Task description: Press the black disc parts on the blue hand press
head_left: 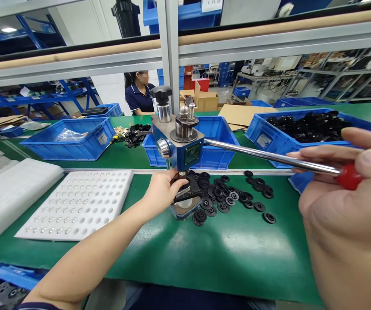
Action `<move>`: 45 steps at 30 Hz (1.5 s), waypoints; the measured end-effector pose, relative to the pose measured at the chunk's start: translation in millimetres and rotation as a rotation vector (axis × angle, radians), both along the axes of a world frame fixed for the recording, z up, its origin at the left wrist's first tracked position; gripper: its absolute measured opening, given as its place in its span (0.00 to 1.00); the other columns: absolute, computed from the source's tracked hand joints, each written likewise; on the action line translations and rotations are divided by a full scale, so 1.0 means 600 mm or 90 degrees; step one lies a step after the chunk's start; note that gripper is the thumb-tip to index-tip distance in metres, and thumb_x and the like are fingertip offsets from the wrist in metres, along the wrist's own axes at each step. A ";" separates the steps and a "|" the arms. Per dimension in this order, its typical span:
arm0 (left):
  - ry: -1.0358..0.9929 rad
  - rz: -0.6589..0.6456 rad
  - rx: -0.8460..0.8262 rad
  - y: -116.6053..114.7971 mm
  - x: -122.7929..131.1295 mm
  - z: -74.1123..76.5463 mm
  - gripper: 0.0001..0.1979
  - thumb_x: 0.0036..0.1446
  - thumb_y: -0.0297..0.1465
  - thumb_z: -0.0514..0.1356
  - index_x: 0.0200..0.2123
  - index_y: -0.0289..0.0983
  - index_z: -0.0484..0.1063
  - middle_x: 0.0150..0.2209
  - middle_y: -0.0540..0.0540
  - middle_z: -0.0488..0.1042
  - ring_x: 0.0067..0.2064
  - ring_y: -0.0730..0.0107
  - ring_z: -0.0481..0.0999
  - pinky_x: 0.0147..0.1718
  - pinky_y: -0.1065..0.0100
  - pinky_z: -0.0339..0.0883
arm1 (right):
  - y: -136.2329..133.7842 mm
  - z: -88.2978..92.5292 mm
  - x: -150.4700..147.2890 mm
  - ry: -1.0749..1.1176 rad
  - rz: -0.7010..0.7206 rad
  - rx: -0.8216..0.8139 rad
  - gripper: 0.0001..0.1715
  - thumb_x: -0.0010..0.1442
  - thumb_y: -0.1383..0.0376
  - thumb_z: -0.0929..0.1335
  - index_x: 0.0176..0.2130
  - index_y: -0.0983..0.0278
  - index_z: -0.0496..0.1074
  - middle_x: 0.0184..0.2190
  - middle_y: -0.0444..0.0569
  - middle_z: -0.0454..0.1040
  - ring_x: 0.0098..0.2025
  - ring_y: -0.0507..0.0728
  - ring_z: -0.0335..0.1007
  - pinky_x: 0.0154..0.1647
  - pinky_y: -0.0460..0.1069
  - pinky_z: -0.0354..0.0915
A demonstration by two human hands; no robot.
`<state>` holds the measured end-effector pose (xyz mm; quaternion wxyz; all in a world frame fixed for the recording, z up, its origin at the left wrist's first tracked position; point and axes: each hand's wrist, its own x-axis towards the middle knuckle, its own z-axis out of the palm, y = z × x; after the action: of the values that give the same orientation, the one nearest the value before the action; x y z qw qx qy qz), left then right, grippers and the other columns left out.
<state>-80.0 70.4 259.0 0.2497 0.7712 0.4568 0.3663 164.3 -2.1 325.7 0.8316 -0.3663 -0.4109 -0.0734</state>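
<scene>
A blue hand press stands upright on the green table. My left hand is at the foot of its ram, thumb and forefinger closed around a small black part beneath it. The fingers partly hide that part, and its exact shape does not show. My right hand is wrapped loosely about the red knob at the end of the press lever, which slopes slightly down to the right. Many loose black wheels lie just right of the press base.
A white foam tray with rows of small clear pieces lies at left, beside white foam sheets. Blue bins line the back, one at right heaped with black parts. A person sits across the table.
</scene>
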 end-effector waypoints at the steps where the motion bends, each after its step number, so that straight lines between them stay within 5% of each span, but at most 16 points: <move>1: -0.007 0.001 0.002 -0.001 0.000 0.000 0.04 0.57 0.28 0.64 0.29 0.37 0.78 0.31 0.47 0.83 0.32 0.62 0.80 0.31 0.68 0.65 | -0.001 -0.011 -0.005 0.031 -0.027 0.020 0.16 0.52 0.73 0.63 0.34 0.68 0.80 0.24 0.45 0.76 0.23 0.57 0.77 0.20 0.52 0.72; 7: -0.031 0.000 -0.010 -0.004 0.001 -0.001 0.04 0.57 0.29 0.64 0.33 0.37 0.80 0.34 0.47 0.84 0.34 0.62 0.81 0.33 0.68 0.69 | -0.005 -0.065 -0.009 0.045 -0.073 0.026 0.14 0.47 0.72 0.64 0.26 0.66 0.80 0.19 0.44 0.75 0.21 0.60 0.76 0.17 0.54 0.69; 15: -0.014 0.027 -0.003 -0.003 -0.001 -0.005 0.07 0.56 0.33 0.64 0.34 0.36 0.81 0.33 0.45 0.83 0.36 0.61 0.81 0.37 0.66 0.70 | -0.009 -0.068 -0.012 0.032 -0.098 -0.011 0.17 0.50 0.70 0.64 0.33 0.68 0.81 0.19 0.45 0.75 0.19 0.59 0.74 0.15 0.53 0.66; 21: 0.011 0.043 0.013 -0.005 -0.001 -0.005 0.07 0.57 0.33 0.64 0.35 0.36 0.80 0.36 0.44 0.83 0.37 0.61 0.80 0.39 0.65 0.70 | -0.017 -0.127 0.003 -0.040 -0.204 -0.089 0.14 0.55 0.67 0.65 0.31 0.65 0.82 0.20 0.47 0.75 0.19 0.58 0.73 0.18 0.52 0.66; 28: 0.021 0.051 0.041 -0.007 0.003 -0.012 0.08 0.59 0.34 0.62 0.34 0.36 0.77 0.32 0.45 0.82 0.33 0.64 0.78 0.33 0.67 0.67 | -0.015 -0.182 0.024 -0.197 -0.219 -0.107 0.17 0.62 0.65 0.63 0.33 0.64 0.80 0.21 0.46 0.76 0.20 0.55 0.72 0.23 0.51 0.69; 35: 0.037 0.042 0.106 -0.011 0.009 -0.012 0.05 0.59 0.31 0.61 0.34 0.36 0.74 0.29 0.46 0.79 0.29 0.65 0.75 0.28 0.69 0.62 | -0.036 -0.166 0.037 -0.387 -0.172 -0.203 0.16 0.64 0.69 0.61 0.34 0.65 0.78 0.21 0.46 0.76 0.23 0.53 0.73 0.25 0.48 0.69; 39: 0.029 0.055 0.118 -0.011 0.010 -0.014 0.04 0.59 0.31 0.62 0.34 0.36 0.74 0.29 0.45 0.78 0.29 0.65 0.75 0.30 0.68 0.63 | -0.042 -0.148 0.041 -0.397 -0.169 -0.213 0.17 0.63 0.69 0.62 0.44 0.66 0.78 0.28 0.48 0.79 0.24 0.53 0.76 0.27 0.48 0.71; 45: 0.064 0.072 0.138 -0.011 0.011 -0.018 0.04 0.59 0.31 0.63 0.32 0.36 0.73 0.29 0.46 0.77 0.30 0.65 0.74 0.31 0.68 0.63 | -0.031 -0.179 0.027 -0.343 -0.182 -0.234 0.20 0.64 0.68 0.60 0.46 0.64 0.78 0.28 0.47 0.78 0.22 0.52 0.73 0.26 0.48 0.72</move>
<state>-73.6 63.7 248.1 0.1203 0.7840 0.4691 0.3882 180.5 -20.5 218.2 0.5947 -0.5311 -0.5665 -0.2081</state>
